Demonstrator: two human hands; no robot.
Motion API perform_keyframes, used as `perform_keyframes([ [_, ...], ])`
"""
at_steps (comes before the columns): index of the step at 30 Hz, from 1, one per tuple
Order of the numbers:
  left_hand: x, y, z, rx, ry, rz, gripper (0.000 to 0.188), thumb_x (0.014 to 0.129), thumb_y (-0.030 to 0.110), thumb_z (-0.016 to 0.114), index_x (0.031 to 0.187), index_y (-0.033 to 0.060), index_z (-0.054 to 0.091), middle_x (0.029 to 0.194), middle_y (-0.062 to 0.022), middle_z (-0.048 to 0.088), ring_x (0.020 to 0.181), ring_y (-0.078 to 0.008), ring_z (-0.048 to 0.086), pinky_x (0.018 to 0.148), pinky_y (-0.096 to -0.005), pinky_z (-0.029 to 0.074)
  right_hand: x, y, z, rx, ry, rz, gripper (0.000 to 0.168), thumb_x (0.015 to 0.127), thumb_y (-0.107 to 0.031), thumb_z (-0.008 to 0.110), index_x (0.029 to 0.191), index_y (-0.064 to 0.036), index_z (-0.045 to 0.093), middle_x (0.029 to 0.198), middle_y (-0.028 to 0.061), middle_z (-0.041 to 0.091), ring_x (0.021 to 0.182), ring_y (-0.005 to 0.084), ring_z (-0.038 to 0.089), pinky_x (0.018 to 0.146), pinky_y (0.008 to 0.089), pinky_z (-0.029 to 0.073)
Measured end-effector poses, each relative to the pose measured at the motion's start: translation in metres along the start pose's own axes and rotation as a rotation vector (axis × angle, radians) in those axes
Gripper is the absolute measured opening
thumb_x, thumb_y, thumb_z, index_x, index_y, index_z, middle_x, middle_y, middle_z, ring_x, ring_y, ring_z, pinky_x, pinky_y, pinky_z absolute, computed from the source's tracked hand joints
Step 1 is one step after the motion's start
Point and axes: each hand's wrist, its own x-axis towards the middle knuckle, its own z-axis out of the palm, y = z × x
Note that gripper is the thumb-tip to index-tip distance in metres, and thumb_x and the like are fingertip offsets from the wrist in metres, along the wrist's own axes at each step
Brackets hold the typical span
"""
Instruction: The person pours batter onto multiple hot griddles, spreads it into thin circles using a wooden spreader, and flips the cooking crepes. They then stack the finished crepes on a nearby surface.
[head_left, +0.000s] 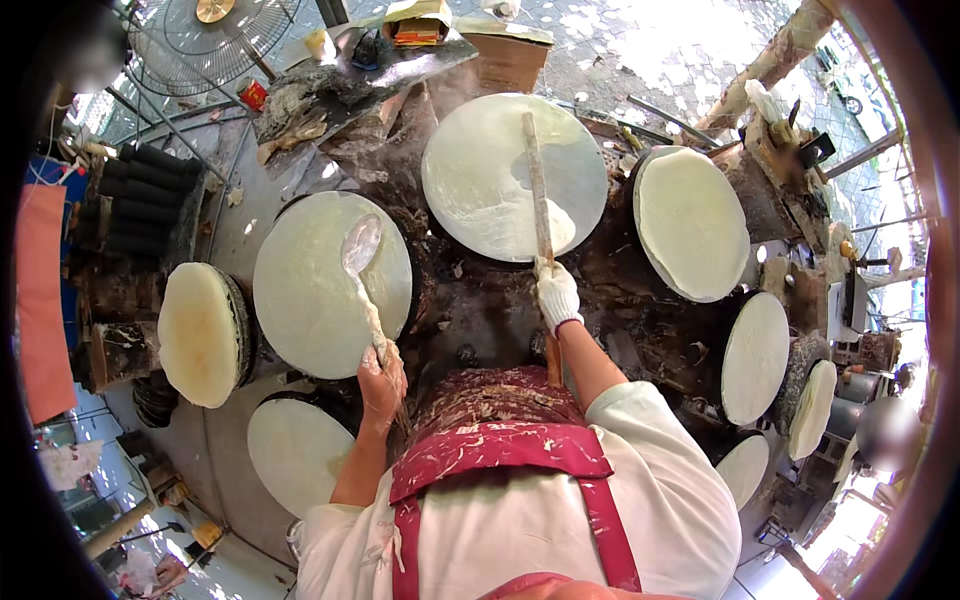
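My left hand (381, 390), bare and smeared with batter, grips the handle of a metal ladle (362, 244). The ladle's bowl is over a round pale griddle (300, 277) to the left. In a white knitted glove, my right hand (559, 292) holds a long wooden stick (536, 176), whose far part reaches across the round griddle (469, 161) in front of me. Batter thinly coats part of that surface, leaving a greyer patch. A thicker white lump of batter (561, 225) lies beside the stick, near the griddle's front edge.
A griddle at the right bears a pale sheet (691, 225) with ragged edges; another sheet (196, 335) lies far left. More round griddles (755, 358) curve around me. A cluttered board (360, 82), a cardboard box (506, 60) and a large fan (214, 45) stand beyond.
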Motion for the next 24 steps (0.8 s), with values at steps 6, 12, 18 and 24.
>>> perform_keyframes([
  [6, -0.011, -0.008, 0.021, -0.022, -0.015, -0.024, 0.016, 0.103, 0.015, 0.049, 0.091, 0.0051, 0.048, 0.059, 0.0015, 0.043, 0.039, -0.0072, 0.041, 0.034, -0.0229, 0.033, -0.03, -0.005, -0.023, -0.777, -0.133, -0.206, 0.038, 0.1, -0.045, 0.042, 0.114, -0.013, 0.057, 0.1, 0.0209, 0.069, 0.098, 0.0409, 0.066, 0.083, 0.0538, 0.05],
  [12, -0.024, 0.0, 0.076, 0.027, 0.035, -0.041, 0.014, 0.102, 0.014, 0.049, 0.093, 0.0041, 0.05, 0.061, 0.0005, 0.045, 0.038, -0.0078, 0.041, 0.034, -0.0232, 0.032, 0.024, -0.021, -0.098, -0.563, 0.04, -0.235, 0.04, 0.101, -0.043, 0.041, 0.109, -0.008, 0.059, 0.095, 0.0255, 0.068, 0.095, 0.0431, 0.066, 0.082, 0.0527, 0.051],
  [18, -0.049, 0.003, 0.121, 0.021, 0.119, -0.097, 0.015, 0.102, 0.015, 0.05, 0.092, 0.0038, 0.051, 0.061, -0.0002, 0.046, 0.038, -0.0085, 0.041, 0.033, -0.0238, 0.032, 0.005, -0.011, -0.126, -0.903, -0.279, -0.219, 0.043, 0.099, -0.05, 0.041, 0.118, -0.015, 0.058, 0.103, 0.0223, 0.069, 0.101, 0.0423, 0.065, 0.086, 0.0534, 0.05],
  [24, -0.06, 0.009, 0.154, 0.035, 0.171, -0.088, 0.01, 0.099, 0.01, 0.052, 0.092, 0.0024, 0.052, 0.061, 0.0016, 0.042, 0.04, -0.0073, 0.038, 0.034, -0.0223, 0.03, 0.097, -0.03, -0.169, -0.732, 0.04, -0.37, 0.038, 0.101, -0.039, 0.042, 0.1, -0.005, 0.059, 0.087, 0.0248, 0.069, 0.086, 0.0437, 0.068, 0.073, 0.0557, 0.052],
])
